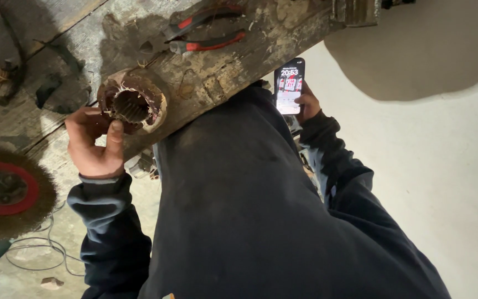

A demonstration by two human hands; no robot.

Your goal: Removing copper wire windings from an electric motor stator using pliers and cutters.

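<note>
**Stator at the counter's edge, phone in the other hand**

At far left a wire wheel [6, 191] with a red hub sits low, with thin cable [34, 249] looped on the floor beneath it. Just right of it, our left hand [96, 145] curls against the stator [133, 104], a round motor core with a toothed bore and frayed copper windings, lying at the near edge of the rough wooden counter [233, 61]. The thumb presses on its lower rim and the fingers hook under its left side; the grip is half closed, touching rather than lifting.

We judge the stator heavy and rigid. Its winding ends look sharp and brittle, so the plain outer rim seems the safest hold.

Further back on the counter lie red-handled pliers [206, 33]. To the right, past our dark trousers, our right hand [307, 105] is closed around a phone [290, 86] with its screen lit, held just off the counter's edge above the pale floor [443, 166].
</note>
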